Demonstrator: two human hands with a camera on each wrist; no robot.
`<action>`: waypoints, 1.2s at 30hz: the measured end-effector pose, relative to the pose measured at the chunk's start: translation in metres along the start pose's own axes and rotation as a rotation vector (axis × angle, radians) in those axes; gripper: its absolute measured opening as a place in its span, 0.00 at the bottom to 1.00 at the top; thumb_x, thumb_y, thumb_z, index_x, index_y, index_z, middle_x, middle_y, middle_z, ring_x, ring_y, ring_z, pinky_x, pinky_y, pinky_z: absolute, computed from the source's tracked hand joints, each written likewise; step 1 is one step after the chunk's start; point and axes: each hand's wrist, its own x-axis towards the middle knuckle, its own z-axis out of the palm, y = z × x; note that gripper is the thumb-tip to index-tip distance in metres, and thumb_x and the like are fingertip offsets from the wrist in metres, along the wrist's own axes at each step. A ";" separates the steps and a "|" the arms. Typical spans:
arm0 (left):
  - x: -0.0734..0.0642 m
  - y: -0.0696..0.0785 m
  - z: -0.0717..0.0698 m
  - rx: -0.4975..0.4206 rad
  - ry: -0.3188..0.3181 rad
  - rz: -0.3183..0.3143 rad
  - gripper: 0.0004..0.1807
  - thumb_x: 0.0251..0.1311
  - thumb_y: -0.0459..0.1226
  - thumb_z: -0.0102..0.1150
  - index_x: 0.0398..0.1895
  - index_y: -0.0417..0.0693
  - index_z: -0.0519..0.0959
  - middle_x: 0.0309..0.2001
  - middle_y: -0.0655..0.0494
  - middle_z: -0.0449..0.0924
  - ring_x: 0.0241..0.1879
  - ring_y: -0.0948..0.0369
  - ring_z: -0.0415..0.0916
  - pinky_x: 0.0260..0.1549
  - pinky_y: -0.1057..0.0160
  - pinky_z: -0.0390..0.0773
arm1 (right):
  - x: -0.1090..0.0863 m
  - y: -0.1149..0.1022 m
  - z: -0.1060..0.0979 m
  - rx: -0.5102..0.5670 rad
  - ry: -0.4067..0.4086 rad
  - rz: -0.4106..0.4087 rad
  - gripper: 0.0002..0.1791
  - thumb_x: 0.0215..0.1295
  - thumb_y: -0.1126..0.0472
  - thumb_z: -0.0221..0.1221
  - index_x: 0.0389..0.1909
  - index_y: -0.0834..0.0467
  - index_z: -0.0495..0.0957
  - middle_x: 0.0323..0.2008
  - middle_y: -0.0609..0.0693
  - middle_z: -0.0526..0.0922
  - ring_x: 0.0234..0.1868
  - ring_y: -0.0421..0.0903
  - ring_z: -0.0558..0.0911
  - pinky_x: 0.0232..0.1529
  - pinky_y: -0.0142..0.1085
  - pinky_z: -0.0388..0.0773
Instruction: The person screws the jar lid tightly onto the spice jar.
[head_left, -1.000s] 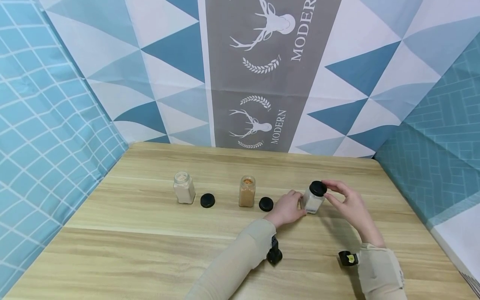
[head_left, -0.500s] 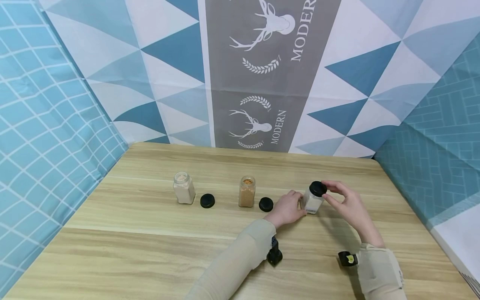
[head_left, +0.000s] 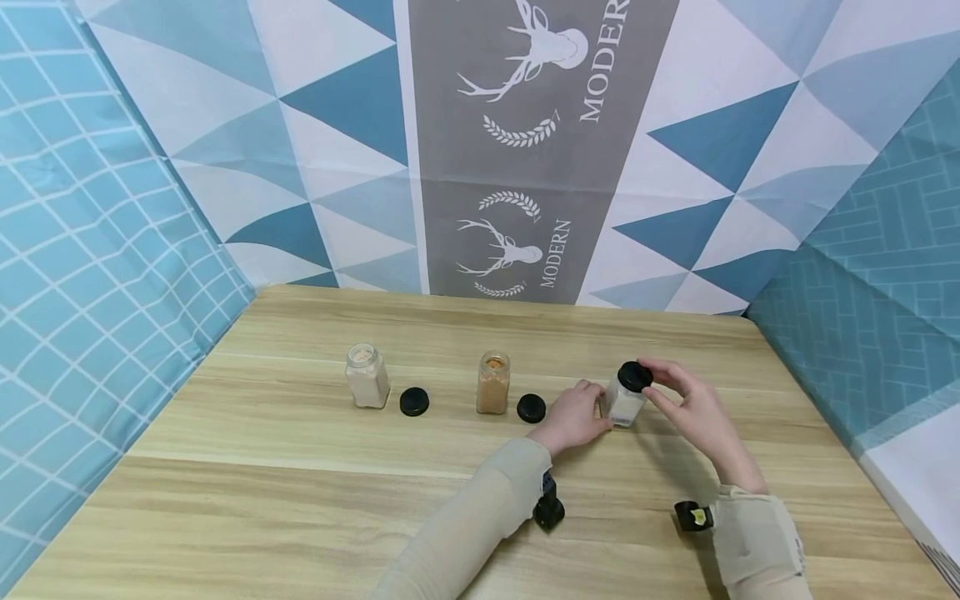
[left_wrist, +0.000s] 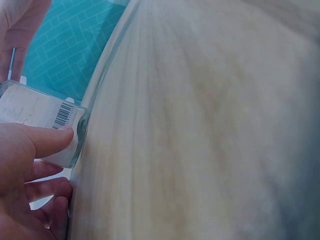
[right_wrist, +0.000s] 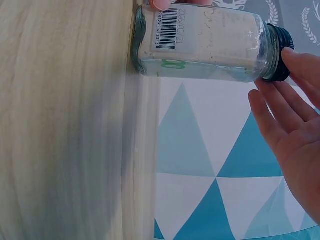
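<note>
Fingers and thumb of our right hand [head_left: 701, 412] are pinching a round black lid [head_left: 635, 376], while our left hand [head_left: 573, 415] is gripping low on the square clear-glass jar of pale powder [head_left: 625, 406] beneath it. We are presumably holding it at both ends so it cannot turn or slide. The jar is standing toward the right of the pale wood-grain table [head_left: 262, 500]. Leftward, an open glass jar of orange-brown contents [head_left: 493, 387] and an open glass jar of off-white powder [head_left: 368, 382] are standing apart, black discs of lids [head_left: 532, 408] lying nearby, perhaps keeping pairs matched.
</note>
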 end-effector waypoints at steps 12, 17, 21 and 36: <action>0.001 -0.001 -0.002 -0.004 -0.003 0.001 0.27 0.55 0.49 0.59 0.56 0.50 0.70 0.54 0.57 0.70 0.48 0.61 0.72 0.45 0.68 0.72 | 0.001 -0.002 0.000 -0.007 0.008 -0.006 0.23 0.59 0.62 0.59 0.56 0.59 0.71 0.53 0.55 0.75 0.50 0.25 0.70 0.50 0.16 0.64; 0.001 -0.001 -0.004 0.005 -0.009 0.016 0.26 0.54 0.49 0.60 0.54 0.49 0.70 0.51 0.57 0.71 0.44 0.62 0.72 0.42 0.69 0.72 | 0.001 -0.004 0.001 0.046 -0.013 -0.056 0.23 0.59 0.67 0.57 0.57 0.60 0.70 0.54 0.58 0.74 0.51 0.27 0.71 0.50 0.14 0.62; 0.000 0.000 -0.005 0.009 -0.017 0.015 0.27 0.55 0.49 0.60 0.55 0.49 0.70 0.52 0.57 0.71 0.45 0.62 0.72 0.43 0.69 0.72 | 0.000 -0.005 0.000 0.058 -0.024 -0.070 0.23 0.59 0.70 0.56 0.58 0.58 0.69 0.55 0.59 0.73 0.51 0.27 0.70 0.50 0.14 0.62; 0.000 0.004 -0.002 -0.014 -0.009 -0.047 0.28 0.53 0.50 0.61 0.57 0.52 0.70 0.52 0.59 0.70 0.45 0.62 0.72 0.41 0.67 0.73 | 0.001 -0.006 0.002 0.077 -0.019 -0.040 0.23 0.60 0.70 0.55 0.58 0.61 0.69 0.54 0.61 0.73 0.51 0.24 0.69 0.49 0.15 0.64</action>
